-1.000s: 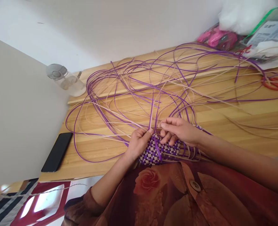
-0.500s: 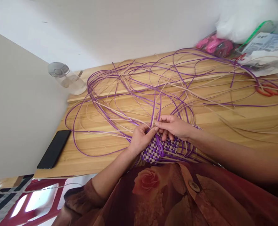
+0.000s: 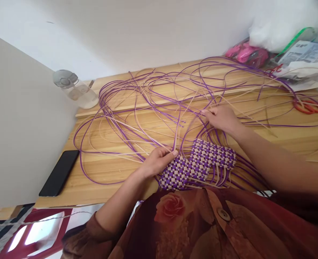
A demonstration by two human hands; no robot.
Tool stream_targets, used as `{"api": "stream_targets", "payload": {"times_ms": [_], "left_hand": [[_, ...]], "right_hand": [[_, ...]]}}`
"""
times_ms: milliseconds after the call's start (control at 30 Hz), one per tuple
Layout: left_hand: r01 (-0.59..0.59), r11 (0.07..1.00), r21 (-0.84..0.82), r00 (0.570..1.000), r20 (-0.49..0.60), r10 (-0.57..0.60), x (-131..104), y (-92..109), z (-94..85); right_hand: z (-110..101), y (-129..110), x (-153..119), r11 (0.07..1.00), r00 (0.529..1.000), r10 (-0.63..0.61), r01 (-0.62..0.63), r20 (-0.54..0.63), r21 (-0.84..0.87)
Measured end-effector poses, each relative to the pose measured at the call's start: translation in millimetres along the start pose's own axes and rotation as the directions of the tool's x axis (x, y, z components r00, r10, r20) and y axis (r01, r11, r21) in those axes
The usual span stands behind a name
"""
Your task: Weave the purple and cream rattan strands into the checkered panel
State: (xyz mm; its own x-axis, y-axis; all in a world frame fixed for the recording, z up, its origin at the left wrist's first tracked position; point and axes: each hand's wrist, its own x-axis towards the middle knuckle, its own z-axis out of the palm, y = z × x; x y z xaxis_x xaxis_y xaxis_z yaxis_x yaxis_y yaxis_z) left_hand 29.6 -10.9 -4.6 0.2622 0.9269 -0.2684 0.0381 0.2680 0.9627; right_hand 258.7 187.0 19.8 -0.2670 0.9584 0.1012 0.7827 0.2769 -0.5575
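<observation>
A purple and beige checkered woven piece (image 3: 199,160) lies near the table's front edge, with long loose strands running out from its sides. My left hand (image 3: 160,160) grips its upper left edge, thumb on top, where several strands rise between the fingers. Up and to the right, my right hand (image 3: 220,117) is closed in a pinch on a strand that curves back down toward the weave. Purple and beige strands (image 3: 115,86) sprawl in loops across the table beyond both hands.
At the left stand a clear bottle (image 3: 76,90) with a grey lid and, nearer, a black phone (image 3: 59,172). Orange-handled scissors (image 3: 308,107) lie at the right among strands. Behind them are a pink bagged item (image 3: 246,54) and papers (image 3: 305,52).
My right hand has moved up and right, away from the left hand, drawing a strand out. More of the woven piece shows. My left hand stays on its edge.
</observation>
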Motion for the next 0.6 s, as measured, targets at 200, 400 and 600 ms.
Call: {"api": "stream_targets", "payload": {"times_ms": [200, 400, 600], "left_hand": [[0.022, 0.993, -0.119, 0.999, 0.05, -0.016, -7.3, 5.8, -19.2], [0.01, 0.999, -0.044, 0.999, -0.043, -0.012, -5.2, 11.6, -11.7], [0.07, 0.929, -0.364, 0.986, -0.118, -0.12, 1.4, 1.9, -2.1]], "right_hand": [[8.9, -69.2, -71.7, 0.926, 0.87, -0.376, 0.34, 0.318, 0.165], [42.7, -94.0, -106.1, 0.899, 0.857, -0.372, 0.237, 0.357, 0.368], [45.3, -77.4, -102.3, 0.906, 0.949, -0.183, 0.062, 0.257, 0.419]]}}
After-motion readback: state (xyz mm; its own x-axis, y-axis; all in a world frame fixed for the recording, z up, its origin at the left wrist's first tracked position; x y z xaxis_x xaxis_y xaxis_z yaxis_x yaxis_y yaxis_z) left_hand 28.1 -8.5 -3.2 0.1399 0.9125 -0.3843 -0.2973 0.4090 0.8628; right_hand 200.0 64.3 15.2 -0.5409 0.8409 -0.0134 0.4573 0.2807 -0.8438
